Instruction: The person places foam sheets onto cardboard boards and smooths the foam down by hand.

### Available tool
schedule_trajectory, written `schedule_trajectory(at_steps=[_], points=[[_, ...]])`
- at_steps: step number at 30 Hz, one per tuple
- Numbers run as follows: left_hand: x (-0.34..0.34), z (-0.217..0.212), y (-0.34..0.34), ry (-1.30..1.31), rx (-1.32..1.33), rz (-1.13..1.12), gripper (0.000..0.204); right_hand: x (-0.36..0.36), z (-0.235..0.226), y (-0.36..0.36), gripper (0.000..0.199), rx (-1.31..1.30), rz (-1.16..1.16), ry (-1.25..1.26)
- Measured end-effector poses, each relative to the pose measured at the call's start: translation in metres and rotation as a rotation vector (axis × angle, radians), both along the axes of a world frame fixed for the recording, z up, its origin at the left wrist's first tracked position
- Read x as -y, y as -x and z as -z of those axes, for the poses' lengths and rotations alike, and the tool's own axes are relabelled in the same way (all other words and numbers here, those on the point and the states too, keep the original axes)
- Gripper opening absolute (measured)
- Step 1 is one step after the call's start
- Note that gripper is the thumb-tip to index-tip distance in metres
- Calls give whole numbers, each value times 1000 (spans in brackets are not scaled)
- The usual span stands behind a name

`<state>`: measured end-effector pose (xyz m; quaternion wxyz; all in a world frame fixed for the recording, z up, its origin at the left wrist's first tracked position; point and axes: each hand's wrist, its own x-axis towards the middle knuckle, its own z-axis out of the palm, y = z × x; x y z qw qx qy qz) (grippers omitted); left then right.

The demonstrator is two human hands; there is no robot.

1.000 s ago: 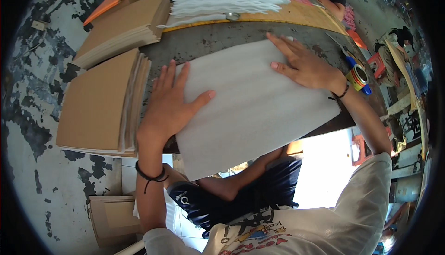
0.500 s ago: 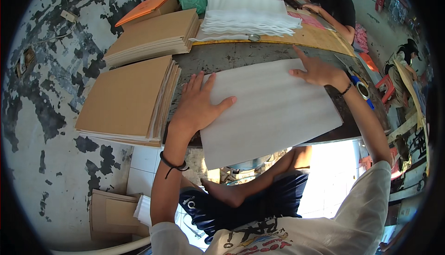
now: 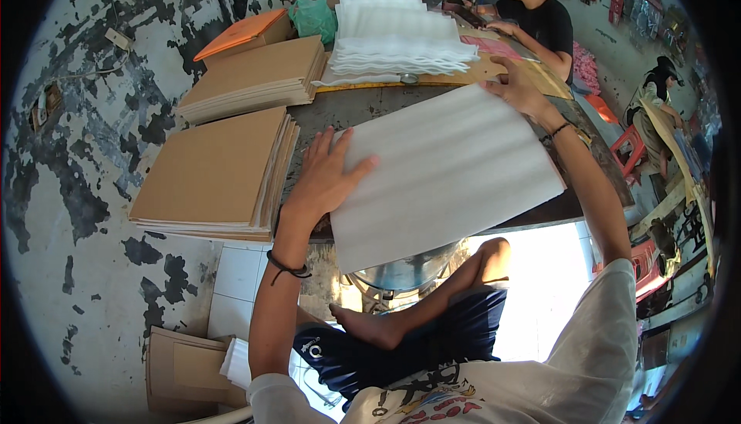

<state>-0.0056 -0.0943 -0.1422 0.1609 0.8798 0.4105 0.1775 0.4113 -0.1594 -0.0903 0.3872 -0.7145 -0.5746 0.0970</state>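
A white foam sheet (image 3: 448, 177) lies across the near part of the dark table, its near-left corner hanging past the front edge. A thin brownish edge shows beneath its right side. My left hand (image 3: 320, 177) lies flat on the sheet's left edge with fingers spread. At the far right corner, my right hand (image 3: 523, 94) holds the sheet between thumb and fingers, the index finger sticking out. That corner looks slightly raised. What the right fingers do under the sheet is hidden.
Left of the sheet stands a stack of brown cardboard (image 3: 212, 165) with white layers, another cardboard stack (image 3: 255, 73) behind it. Farther back lie piled white foam sheets (image 3: 401, 38), a green plastic bag (image 3: 314, 19) and an orange folder (image 3: 241, 32). A person (image 3: 540, 23) sits at the far right.
My right hand has moved from resting at the sheet's far edge to holding its corner. The sheet has turned, its far right corner rising. My left hand has barely moved.
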Motion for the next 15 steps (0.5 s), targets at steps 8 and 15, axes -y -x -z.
schedule_trajectory(at_steps=[8,15], points=[[-32,-40,32,-130,519,12,41,72,-72,59,68,-200,-156,-458],[1,-159,102,118,433,239,32,108,-146,80,68,91,-145,-550]])
